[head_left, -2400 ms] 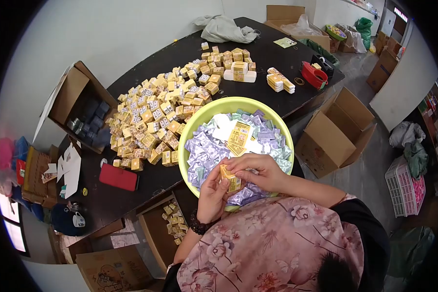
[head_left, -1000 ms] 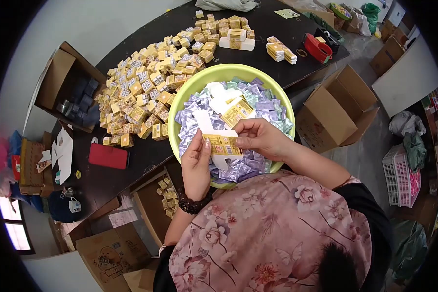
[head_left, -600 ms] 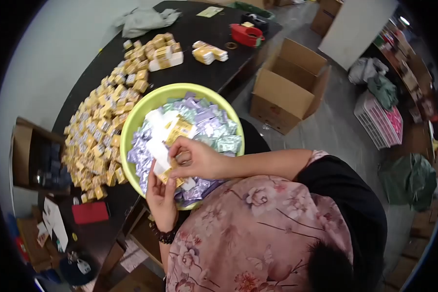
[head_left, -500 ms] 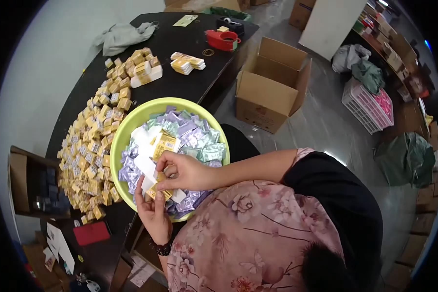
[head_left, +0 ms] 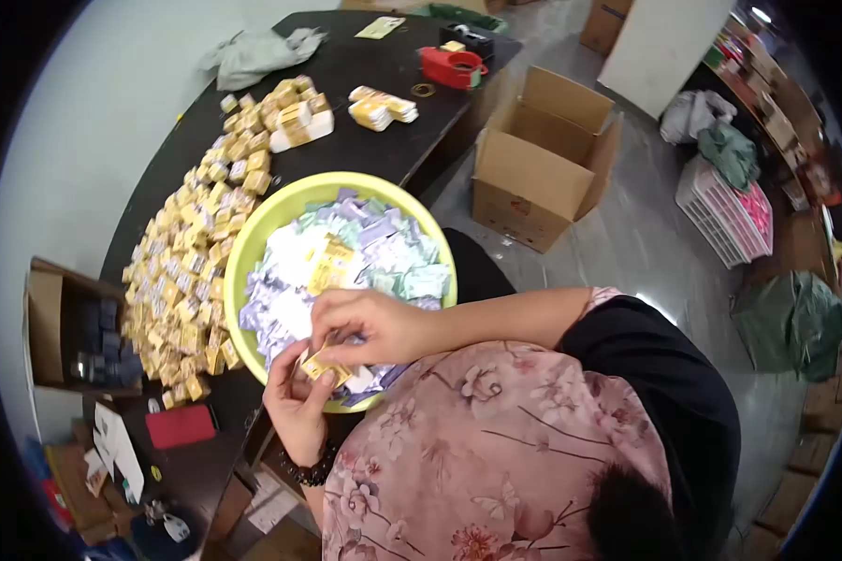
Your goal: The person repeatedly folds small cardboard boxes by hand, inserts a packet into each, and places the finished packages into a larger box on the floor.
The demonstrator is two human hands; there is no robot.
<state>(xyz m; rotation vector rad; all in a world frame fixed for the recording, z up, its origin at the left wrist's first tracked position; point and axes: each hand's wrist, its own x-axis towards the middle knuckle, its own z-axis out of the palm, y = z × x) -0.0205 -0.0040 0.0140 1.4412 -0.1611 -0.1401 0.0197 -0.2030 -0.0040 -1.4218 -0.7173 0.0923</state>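
Observation:
My left hand [head_left: 297, 397], with a dark beaded bracelet at the wrist, grips a small yellow and white box [head_left: 326, 366] between thumb and fingers. My right hand [head_left: 370, 325] is pinched at the upper side of that same box. Both hands are over the near part of a yellow-green basin [head_left: 237, 280]. Purple and green sachets [head_left: 421, 280] fill the basin. Flat yellow and white cartons [head_left: 332, 264] lie on top of them, just beyond my right hand.
Many small yellow boxes [head_left: 182, 280] are heaped on the black table [head_left: 346, 75]. Behind are stacked cartons [head_left: 382, 109] and a red tape dispenser [head_left: 452, 67]. An open cardboard box [head_left: 524, 187] stands on the floor at right; a red phone-sized case [head_left: 180, 426] lies at left.
The small box between my hands has turned and now looks more closed up. My left fingers have curled further round it. The whole view has shifted slightly.

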